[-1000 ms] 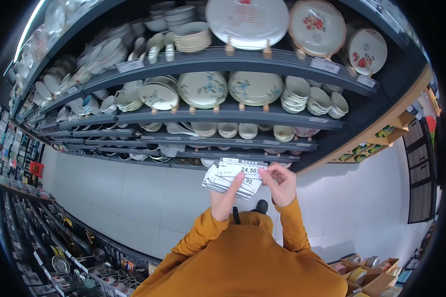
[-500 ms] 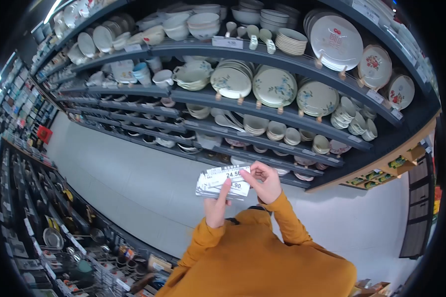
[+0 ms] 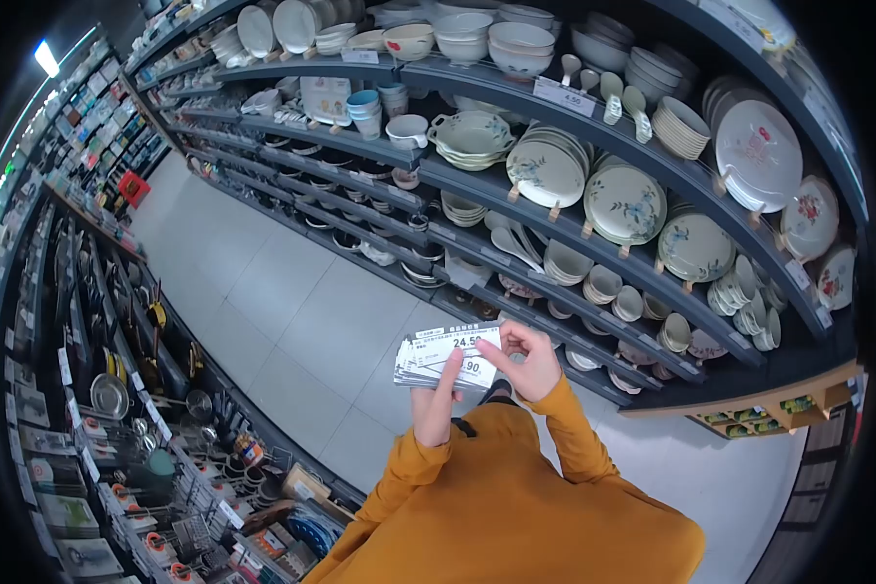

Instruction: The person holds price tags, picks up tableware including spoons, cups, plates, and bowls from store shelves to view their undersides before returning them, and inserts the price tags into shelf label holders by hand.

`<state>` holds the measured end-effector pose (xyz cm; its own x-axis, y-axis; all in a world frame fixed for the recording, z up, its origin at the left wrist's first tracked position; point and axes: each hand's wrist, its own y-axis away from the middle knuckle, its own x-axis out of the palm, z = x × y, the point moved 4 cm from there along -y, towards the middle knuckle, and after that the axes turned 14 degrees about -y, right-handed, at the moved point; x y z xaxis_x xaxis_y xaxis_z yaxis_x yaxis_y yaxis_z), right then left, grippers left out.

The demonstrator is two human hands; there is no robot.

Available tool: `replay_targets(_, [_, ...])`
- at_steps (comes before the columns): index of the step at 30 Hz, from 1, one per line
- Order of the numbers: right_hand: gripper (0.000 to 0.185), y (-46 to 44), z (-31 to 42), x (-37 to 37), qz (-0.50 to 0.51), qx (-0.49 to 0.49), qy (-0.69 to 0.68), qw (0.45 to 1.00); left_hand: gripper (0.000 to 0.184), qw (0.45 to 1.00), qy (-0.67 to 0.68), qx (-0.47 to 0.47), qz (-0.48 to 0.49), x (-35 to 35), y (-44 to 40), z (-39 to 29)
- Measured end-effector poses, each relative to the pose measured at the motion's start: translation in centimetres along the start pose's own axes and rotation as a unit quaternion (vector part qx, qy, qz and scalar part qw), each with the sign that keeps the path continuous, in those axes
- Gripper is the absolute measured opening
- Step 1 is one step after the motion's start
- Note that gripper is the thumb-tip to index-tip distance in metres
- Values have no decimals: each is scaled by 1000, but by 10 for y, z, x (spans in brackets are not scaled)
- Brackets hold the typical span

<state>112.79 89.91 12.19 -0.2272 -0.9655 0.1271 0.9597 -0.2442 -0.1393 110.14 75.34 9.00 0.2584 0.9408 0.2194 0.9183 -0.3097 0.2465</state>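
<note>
A fanned stack of white printed price tags (image 3: 426,362) is held in front of my chest. The top tag reads 24.50, and a lower one shows a price ending in .90. My left hand (image 3: 436,407) grips the stack from below, its thumb lying across the front. At the right edge, my right hand (image 3: 526,362) pinches the top tag with the thumb over its face. The fingers behind the tags are partly hidden.
Shelves of crockery rise ahead and right, with floral plates (image 3: 625,204), bowls (image 3: 522,49) and spoons (image 3: 637,112). Along the left, a lower rack carries kitchen tools and a metal strainer (image 3: 110,395). The tiled aisle floor (image 3: 292,292) runs between them toward a red object (image 3: 133,189).
My view has turned to the left, so the shelves have shifted right and more aisle shows. Both hands still hold the tags, with little change in grip.
</note>
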Motion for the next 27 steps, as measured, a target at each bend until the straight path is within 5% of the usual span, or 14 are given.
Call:
replay_targets(10, [18,-41,-5,-59,-43,11,-17,999,19,999,-4,-24,26,54,-60,-1])
replay_targets(16, [16,-59,-5,-123,-128,43,-18,991,28,980,-55,-107,161,114,-99,-5])
replay_targets(27, [19,-58,-12,-130,-259,36,-39,965,24,954,-101,-86,270,131,-153,-3])
